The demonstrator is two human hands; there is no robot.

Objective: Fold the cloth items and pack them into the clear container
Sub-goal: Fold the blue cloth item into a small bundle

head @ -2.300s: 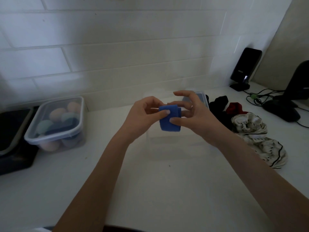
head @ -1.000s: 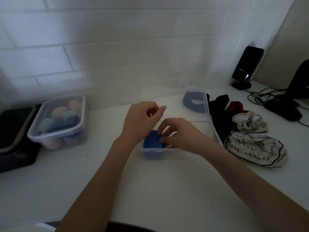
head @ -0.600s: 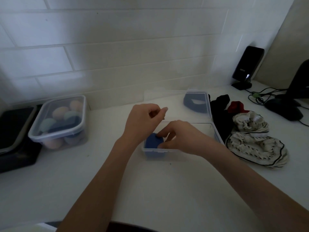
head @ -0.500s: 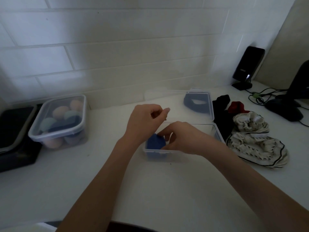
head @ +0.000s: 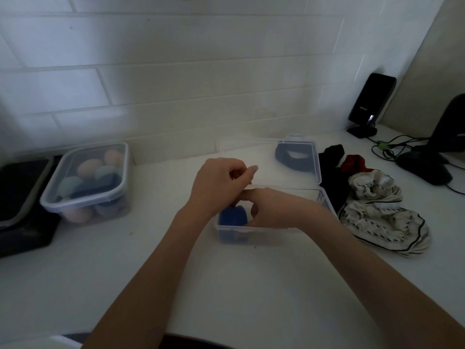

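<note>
A folded blue cloth (head: 232, 217) sits in the left end of the clear container (head: 271, 234) on the white counter. My right hand (head: 271, 209) reaches into the container, fingers curled against the blue cloth. My left hand (head: 219, 185) hovers just above the container's left end, fingers loosely curled, one fingertip touching the top of the cloth. The container's hinged lid (head: 297, 157) lies open behind it, with a dark blue cloth (head: 293, 157) showing through it. Unfolded cloths lie to the right: a black one (head: 332, 172), a red one (head: 354, 162) and white patterned ones (head: 382, 215).
A lidded clear box of coloured sponges (head: 90, 182) stands at the left, beside a dark tray (head: 20, 197). A black speaker (head: 370, 104), cables (head: 392, 147) and a dark stand (head: 432, 167) occupy the back right. A tiled wall runs behind the counter.
The blue cloth, held up between both hands before, has been lowered into the container's left end. My right hand went in with it; my left hand rose slightly above.
</note>
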